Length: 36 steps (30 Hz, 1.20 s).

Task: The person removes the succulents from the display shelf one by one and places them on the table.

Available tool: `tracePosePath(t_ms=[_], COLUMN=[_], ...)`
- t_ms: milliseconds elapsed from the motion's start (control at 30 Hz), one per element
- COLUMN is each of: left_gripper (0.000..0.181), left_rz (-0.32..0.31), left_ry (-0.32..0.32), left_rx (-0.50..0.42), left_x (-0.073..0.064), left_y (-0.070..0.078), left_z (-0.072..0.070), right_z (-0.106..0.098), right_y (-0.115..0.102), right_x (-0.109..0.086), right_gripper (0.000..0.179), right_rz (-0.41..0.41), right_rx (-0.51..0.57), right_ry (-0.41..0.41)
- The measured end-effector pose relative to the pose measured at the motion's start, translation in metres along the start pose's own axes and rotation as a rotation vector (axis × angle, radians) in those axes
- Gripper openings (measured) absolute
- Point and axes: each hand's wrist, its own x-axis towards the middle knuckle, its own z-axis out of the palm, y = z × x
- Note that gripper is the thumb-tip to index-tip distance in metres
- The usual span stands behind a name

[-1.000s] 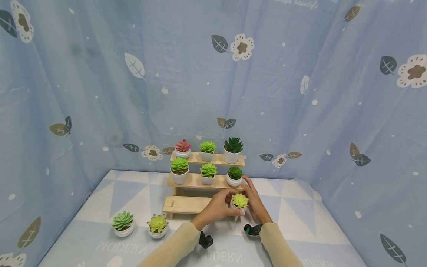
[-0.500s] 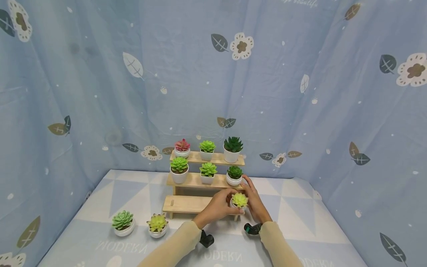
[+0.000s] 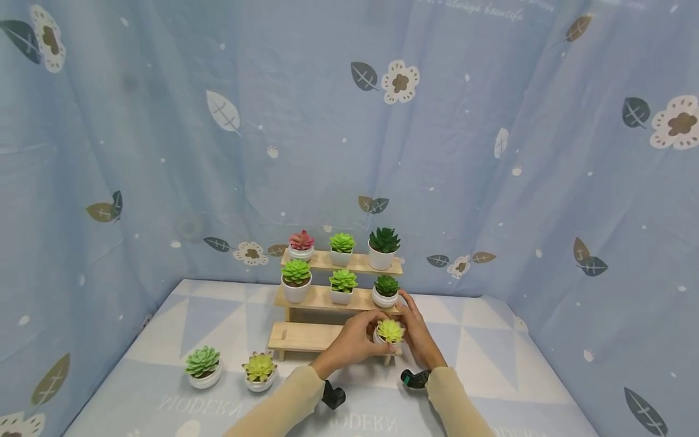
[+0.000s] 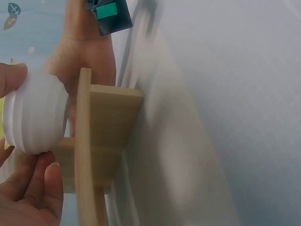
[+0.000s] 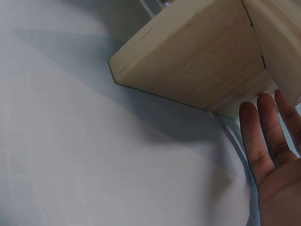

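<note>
My left hand (image 3: 354,341) holds a yellow-green potted succulent (image 3: 390,331) at the right end of the wooden stand's (image 3: 306,335) lowest shelf. In the left wrist view its thumb and fingertips grip the ribbed white pot (image 4: 41,115) close to the board; whether the pot touches the board cannot be told. My right hand (image 3: 417,334) is at the stand's right side. The right wrist view shows its fingers (image 5: 254,136) extended beside the wooden side of the stand (image 5: 188,66), holding nothing; its thumb is out of that view.
Several potted succulents stand on the two upper shelves, including a dark green one (image 3: 386,286) near my right fingers. On the table at left are a pale green succulent (image 3: 203,364) and a yellowish one (image 3: 259,369). A patterned blue curtain (image 3: 349,152) hangs behind.
The held succulent and my left hand have shifted slightly left along the bottom shelf. My right hand has stayed by the stand's side. The head view has tilted a little.
</note>
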Motion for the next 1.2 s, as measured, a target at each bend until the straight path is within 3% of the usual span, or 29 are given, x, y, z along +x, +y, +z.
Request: tracePosePath(t_ms=[367,900,1200], left_gripper=[0.058,0.054,0.054], left_rz=[-0.049,0.021,0.014], left_ry=[0.051,0.101,0.121], left_rx=[0.018,0.091,0.113], left_x=[-0.014,-0.047,-0.064], left_y=[0.003,0.010,0.016], left_z=[-0.016,-0.055,-0.070], right_z=[0.001,0.000,0.001], right_y=[-0.003,0.000,-0.001], right_x=[0.000,0.001,0.002], right_gripper=[0.063,0.064,0.060], right_rz=[-0.002,-0.021,-0.020], right_rx=[-0.006,-0.003,-0.008], right_ry=[0.026,0.000,0.000])
